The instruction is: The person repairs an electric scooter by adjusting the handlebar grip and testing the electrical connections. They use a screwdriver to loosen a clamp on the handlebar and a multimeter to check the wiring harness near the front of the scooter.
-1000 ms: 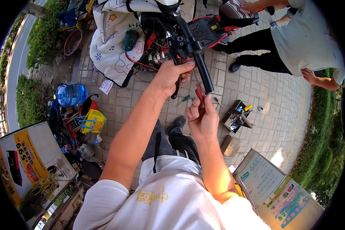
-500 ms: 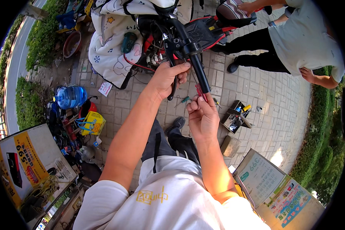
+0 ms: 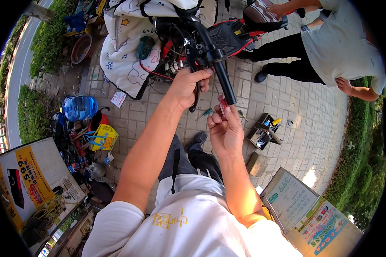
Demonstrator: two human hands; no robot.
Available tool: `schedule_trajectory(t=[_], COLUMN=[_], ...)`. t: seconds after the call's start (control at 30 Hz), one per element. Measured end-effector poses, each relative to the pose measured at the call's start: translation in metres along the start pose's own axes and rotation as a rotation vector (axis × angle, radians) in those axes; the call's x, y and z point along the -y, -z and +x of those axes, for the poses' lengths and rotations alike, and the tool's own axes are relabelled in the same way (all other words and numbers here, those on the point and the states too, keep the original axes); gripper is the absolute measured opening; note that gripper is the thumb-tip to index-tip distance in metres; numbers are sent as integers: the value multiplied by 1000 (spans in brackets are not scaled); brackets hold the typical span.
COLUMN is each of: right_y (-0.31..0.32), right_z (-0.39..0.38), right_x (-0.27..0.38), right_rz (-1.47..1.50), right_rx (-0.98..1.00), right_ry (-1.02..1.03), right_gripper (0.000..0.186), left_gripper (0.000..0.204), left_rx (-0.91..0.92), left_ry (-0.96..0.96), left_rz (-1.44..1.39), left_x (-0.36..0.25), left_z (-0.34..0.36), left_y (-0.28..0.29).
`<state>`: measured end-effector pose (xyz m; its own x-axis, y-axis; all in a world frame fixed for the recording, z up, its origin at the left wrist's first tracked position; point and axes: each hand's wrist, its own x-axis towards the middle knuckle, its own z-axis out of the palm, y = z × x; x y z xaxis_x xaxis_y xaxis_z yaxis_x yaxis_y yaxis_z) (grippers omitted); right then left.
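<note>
Past the right hand (image 3: 226, 130), an open toolbox (image 3: 259, 124) holds tools (image 3: 266, 135).

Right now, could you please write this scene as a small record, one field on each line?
Left hand: at the black lever; exact grip unclear
Right hand: holding a small red item by the end of the black handlebar
Ground, right: open toolbox with tools
Ground, left: blue water bottle, yellow bag
Other person: standing at upper right, one hand on a patterned cover
</note>
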<state>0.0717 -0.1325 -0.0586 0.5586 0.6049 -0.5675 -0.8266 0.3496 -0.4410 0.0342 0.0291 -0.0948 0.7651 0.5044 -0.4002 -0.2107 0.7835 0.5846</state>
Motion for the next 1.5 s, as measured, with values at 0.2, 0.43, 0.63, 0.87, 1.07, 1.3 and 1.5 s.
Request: schedule_trajectory(t=[0.2, 0.43, 0.63, 0.87, 1.07, 1.3, 1.5], right_y=[8, 11, 26, 43, 46, 55, 71], right_z=[5, 11, 5, 5, 2, -1, 14], right_x=[-3, 4, 14, 25, 29, 35, 29], right_rz=[94, -1, 4, -3, -37, -21, 46], right_rx=[79, 54, 6, -40, -37, -19, 79], right_ry=[-15, 40, 53, 49, 41, 47, -21], right_gripper=[20, 19, 22, 24, 24, 23, 25], left_gripper=[7, 10, 19, 20, 20, 35, 54], left_rx=[-25, -74, 47, 50, 223, 143, -69], left_ry=[47, 165, 192, 172, 203, 225, 111], left_rz=[-54, -162, -97, 220, -129, -253, -261], left_x=[-5, -4, -3, -2, 0, 3, 32], left_z=[-3, 1, 1, 1, 2, 1, -16], left_y=[-4, -2, 0, 7, 4, -1, 39])
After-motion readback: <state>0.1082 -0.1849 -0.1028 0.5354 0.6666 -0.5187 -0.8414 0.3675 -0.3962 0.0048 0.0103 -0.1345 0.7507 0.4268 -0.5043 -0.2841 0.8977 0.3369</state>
